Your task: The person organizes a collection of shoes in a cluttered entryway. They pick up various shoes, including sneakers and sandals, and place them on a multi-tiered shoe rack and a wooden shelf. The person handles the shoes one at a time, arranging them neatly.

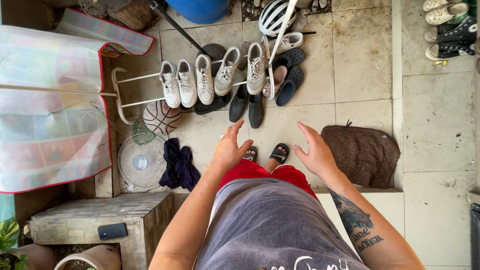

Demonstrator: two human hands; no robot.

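A tiled patio floor (368,53) of pale square stone slabs is stretching out below the person, seen from above. At the far left, a translucent pastel checked cloth with red edging (45,112) is hanging over a rail, and below it a dark phone (112,231) is lying on a low grey stone bench (99,221). Next to that, a small round white fan (141,161) is lying flat beside a crumpled navy cloth (179,167) and a worn basketball (162,116). A white tubular shoe rack (140,88) is carrying a row of pale grey sneakers (204,80), with black shoes (248,109) standing below them. The left hand (230,148) is hovering above the floor, fingers loosely spread and holding nothing, nearest the black shoes. Between the hands, two feet in black slide sandals (267,153) are showing. The right hand (315,150) is hovering likewise, open and empty, just beside a brown woven doormat (365,154). A white cycling helmet (276,16) is lying beyond the rack.
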